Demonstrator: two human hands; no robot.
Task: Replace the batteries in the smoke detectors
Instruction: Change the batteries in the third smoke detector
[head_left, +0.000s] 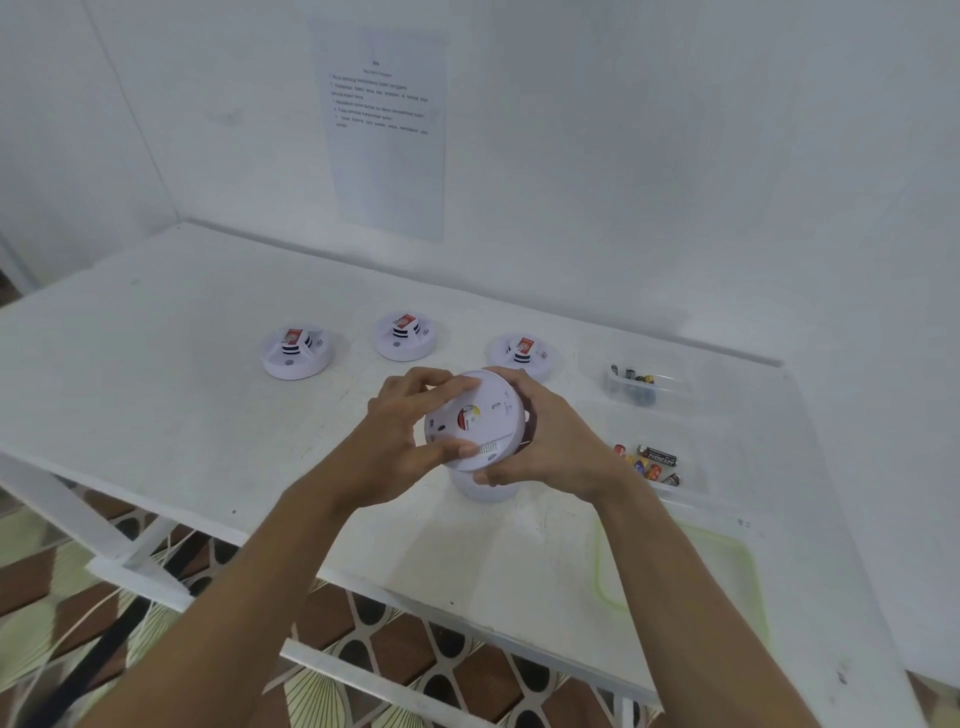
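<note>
Ctr of frame: smoke detector (475, 418) held tilted above the white worktop (182, 395), flat back w/ red-yellow label toward the camera. Left hand (400, 431) grasps its left rim, thumb across the lower edge, fingers curled over the top. Right hand (540, 436) grips the right rim, fingers wrapped round.

Just below it, a white round part (485, 491) sits on the worktop. Behind, a row of 3 more: left unit (297, 352), mid unit (406, 336), right unit (524, 351).

Right of frame: 2 clear tubs. The far tub (675, 385) holds dark cells (636, 382); the near tub (696, 478) holds coloured cells (655, 457). Green-rimmed tray (598, 566) lower right.
</note>
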